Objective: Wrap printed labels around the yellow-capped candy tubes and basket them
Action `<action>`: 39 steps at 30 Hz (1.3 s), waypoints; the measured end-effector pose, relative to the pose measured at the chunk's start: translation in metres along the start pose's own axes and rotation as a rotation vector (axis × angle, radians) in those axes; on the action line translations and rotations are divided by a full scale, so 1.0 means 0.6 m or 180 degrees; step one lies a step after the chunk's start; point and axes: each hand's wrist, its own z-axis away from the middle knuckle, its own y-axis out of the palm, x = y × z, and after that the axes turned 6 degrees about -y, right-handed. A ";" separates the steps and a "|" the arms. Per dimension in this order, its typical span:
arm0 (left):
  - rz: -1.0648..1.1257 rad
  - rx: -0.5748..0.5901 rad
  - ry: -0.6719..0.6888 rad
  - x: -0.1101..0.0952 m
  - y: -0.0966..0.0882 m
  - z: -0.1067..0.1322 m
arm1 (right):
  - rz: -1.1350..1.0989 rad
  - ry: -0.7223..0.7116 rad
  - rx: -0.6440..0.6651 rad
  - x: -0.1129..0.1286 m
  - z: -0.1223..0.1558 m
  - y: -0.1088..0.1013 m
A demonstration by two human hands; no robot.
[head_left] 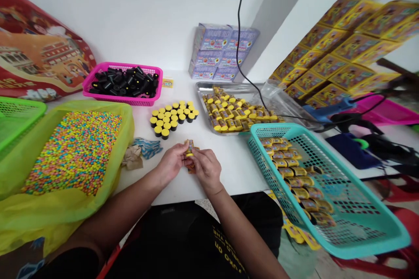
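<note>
My left hand [170, 163] and my right hand [206, 168] meet over the white table's front edge. Both pinch a small yellow-labelled tube [190, 147] between the fingertips. Just beyond them stands a cluster of black tubes with yellow caps [173, 117]. A teal basket [330, 192] at my right holds a row of labelled tubes. A metal tray [235, 111] behind it is filled with more labelled tubes.
A pink basket of black tubes [124, 83] sits at the back. A yellow bag of small coloured candies [73, 150] lies at the left, beside a green basket [16, 115]. Purple boxes [219, 52] and yellow boxes [347, 52] stand behind. A glue gun [330, 111] with its cable lies at the right.
</note>
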 end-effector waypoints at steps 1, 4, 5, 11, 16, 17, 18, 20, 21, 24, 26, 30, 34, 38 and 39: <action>-0.0021 -0.0062 0.0056 0.000 0.000 0.000 | -0.0002 -0.0011 0.0000 0.000 0.001 0.001; -0.0114 -0.0185 0.0445 0.002 0.004 0.003 | 0.0139 0.0056 0.0073 0.005 0.000 0.002; -0.0168 -0.0177 0.0589 0.002 0.006 0.005 | 0.0218 0.0112 0.0087 0.008 0.000 0.002; -0.0384 -0.0318 0.0932 0.002 0.013 0.014 | 0.0353 0.0199 -0.0026 0.026 -0.002 0.004; -0.0445 -0.0337 0.0943 -0.002 0.013 0.016 | -0.0168 0.0505 -0.0189 0.028 -0.013 -0.012; -0.0456 -0.0344 0.0945 -0.004 0.013 0.017 | -0.0305 0.0587 -0.0185 0.027 -0.017 -0.019; -0.0472 -0.0346 0.0932 -0.006 0.014 0.018 | -0.0433 0.0655 -0.0163 0.025 -0.021 -0.026; -0.0557 -0.0265 0.0822 -0.011 0.014 0.021 | -0.0660 0.0751 -0.0056 0.019 -0.027 -0.039; -0.0649 -0.0164 0.0702 -0.014 0.014 0.022 | -0.0766 0.0794 0.0015 0.016 -0.028 -0.044; -0.0949 0.0226 0.0359 -0.017 0.015 0.026 | -0.1069 0.1008 -0.0008 0.005 -0.024 -0.050; -0.1028 0.0297 0.0385 -0.015 0.015 0.027 | -0.1123 0.1144 -0.0104 0.002 -0.020 -0.050; -0.1178 0.0168 0.0705 -0.005 0.018 0.031 | -0.0725 0.0957 0.0110 0.010 -0.018 -0.055; -0.1186 0.0132 0.0794 0.002 0.022 0.035 | -0.0400 0.0604 0.0322 0.019 -0.020 -0.056; -0.1137 0.0064 0.0723 0.008 0.022 0.033 | 0.0036 0.0655 0.0366 0.018 -0.014 -0.041; -0.1168 0.0057 0.0725 0.009 0.022 0.032 | 0.0133 0.0679 0.0333 0.017 -0.011 -0.037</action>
